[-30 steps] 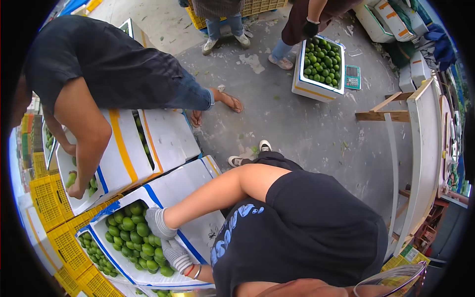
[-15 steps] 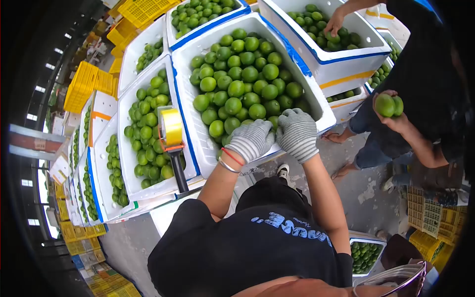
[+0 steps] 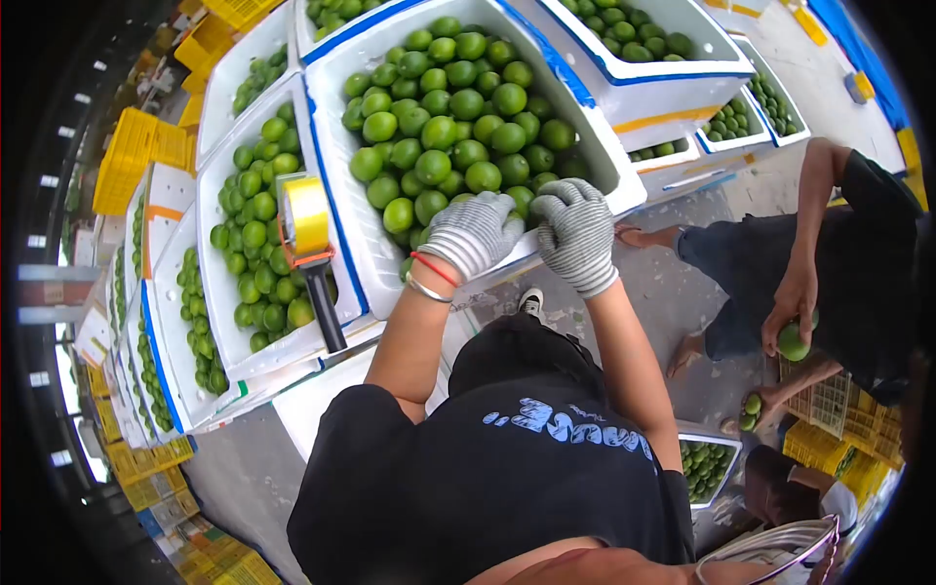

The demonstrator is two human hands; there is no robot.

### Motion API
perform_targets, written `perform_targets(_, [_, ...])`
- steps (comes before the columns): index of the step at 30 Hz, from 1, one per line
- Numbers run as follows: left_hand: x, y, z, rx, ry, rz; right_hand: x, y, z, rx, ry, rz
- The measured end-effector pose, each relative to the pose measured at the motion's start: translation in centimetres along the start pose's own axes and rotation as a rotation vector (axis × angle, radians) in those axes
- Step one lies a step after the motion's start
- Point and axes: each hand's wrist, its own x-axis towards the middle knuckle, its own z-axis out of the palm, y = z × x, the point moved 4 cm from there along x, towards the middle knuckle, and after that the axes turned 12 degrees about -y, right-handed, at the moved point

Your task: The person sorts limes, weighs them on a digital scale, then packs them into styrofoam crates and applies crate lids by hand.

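A white foam box (image 3: 331,146) full of green limes (image 3: 439,133) stands before me. Both my hands wear grey striped gloves and are at the box's near edge. My left hand (image 3: 475,232) rests over the nearest limes, its fingers bent and pointing right. Just beside it, my right hand (image 3: 575,234) curls its fingers in toward the limes at the near right corner. What lies under the fingers of either hand is hidden.
A tape dispenser (image 3: 308,234) with yellow tape stands on the neighbouring lime box (image 3: 226,322). Another foam box (image 3: 663,93) is raised at the right. A co-worker (image 3: 858,263) holds a green fruit (image 3: 793,340). Yellow crates (image 3: 136,156) are stacked left; a lime box (image 3: 707,468) sits on the floor.
The view has shifted, so the boxes appear farther left and higher. My hands stay at the near edge, slightly farther apart. The co-worker's hand has left the raised box and moved down right.
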Motion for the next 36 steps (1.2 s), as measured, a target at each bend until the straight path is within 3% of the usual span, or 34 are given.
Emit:
perform_targets(4, [0.3, 0.8, 0.3, -0.039, -0.016, 0.107, -7.5, 0.5, -2.2, 0.129, 0.27, 0.08])
perform_targets(6, [0.6, 0.6, 1.0, -0.013, -0.063, 0.134, -13.8, 3.0, -0.8, 0.152, 0.17, 0.288])
perform_targets(8, [0.5, 1.7, 0.7, -0.016, -0.133, 0.089, -22.7, 6.8, 3.3, 0.378, -0.199, 0.836])
perform_targets(10, [1.3, 0.2, 1.5, -0.005, -0.191, 0.075, -32.4, 7.9, 4.7, 0.378, -0.402, 1.284])
perform_targets(15, [2.2, 0.0, 1.9, -0.154, -0.284, 0.016, -55.0, 1.4, 8.5, 0.52, 0.094, 2.12])
perform_targets(16, [2.5, -0.8, 2.3, -0.195, -0.274, 0.021, -58.2, -1.1, 9.9, 0.628, 0.122, 2.302])
perform_targets(17, [2.4, -0.6, 2.2, -0.183, -0.278, 0.029, -61.8, -3.1, 12.5, 0.576, -0.051, 2.386])
perform_targets(18, [2.3, -0.2, 2.1, -0.172, -0.284, 0.04, -64.2, -5.9, 14.7, 0.611, -0.054, 2.483])
perform_targets(19, [2.2, 0.3, 2.1, -0.162, -0.289, 0.05, -69.9, -7.7, 21.9, 0.685, -0.127, 2.489])
perform_targets(20, [2.2, 0.7, 2.3, -0.155, -0.292, 0.06, -71.3, -9.2, 24.8, 0.678, -0.267, 2.398])
perform_targets(26, [3.2, -1.0, 2.1, -0.063, -0.35, -0.045, -72.0, -15.9, 35.1, 0.556, -0.948, 1.756])
perform_targets(27, [3.4, -1.2, 2.1, -0.048, -0.351, -0.061, -70.1, -15.2, 31.7, 0.542, -0.738, 1.887])
perform_targets(29, [4.1, -1.8, 2.1, -0.007, -0.356, -0.096, -67.8, -13.7, 26.7, 0.537, -0.539, 1.981])
perform_targets(32, [5.3, -1.7, 2.0, 0.096, -0.325, -0.136, -68.8, -11.4, 24.9, 0.558, -0.265, 2.116])
perform_targets(33, [3.0, 3.2, 1.4, 0.264, -0.172, -0.148, -69.4, -10.7, 24.7, 0.569, -0.177, 2.16])
perform_targets(36, [3.2, 6.8, 2.3, 0.364, -0.04, -0.079, -68.5, -10.9, 19.1, 0.681, 0.172, 2.263])
